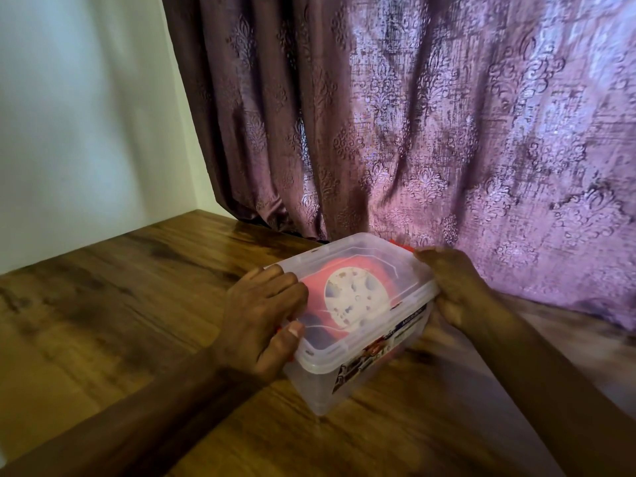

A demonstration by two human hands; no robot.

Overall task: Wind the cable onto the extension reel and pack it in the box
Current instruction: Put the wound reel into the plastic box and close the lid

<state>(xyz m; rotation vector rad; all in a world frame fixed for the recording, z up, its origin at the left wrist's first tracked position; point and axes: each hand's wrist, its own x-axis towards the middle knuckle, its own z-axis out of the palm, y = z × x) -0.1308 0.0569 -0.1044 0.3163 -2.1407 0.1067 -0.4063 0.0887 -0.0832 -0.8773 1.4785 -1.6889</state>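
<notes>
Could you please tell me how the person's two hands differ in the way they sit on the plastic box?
The left hand lies on top of the lid at the box's near-left end, thumb along the lid's edge; the right hand wraps the far-right end from the side. The left hand covers part of the red reel seen through the lid; the right hand leaves it in view. Both grip the closed box, which stands on the wooden table.

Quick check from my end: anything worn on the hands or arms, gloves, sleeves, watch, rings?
Nothing worn shows. The left hand and right hand are bare, no gloves, and no rings visible. Both forearms are bare to the frame edge: no sleeves, watch or bands. One short thumbnail shows on the left hand.
</notes>
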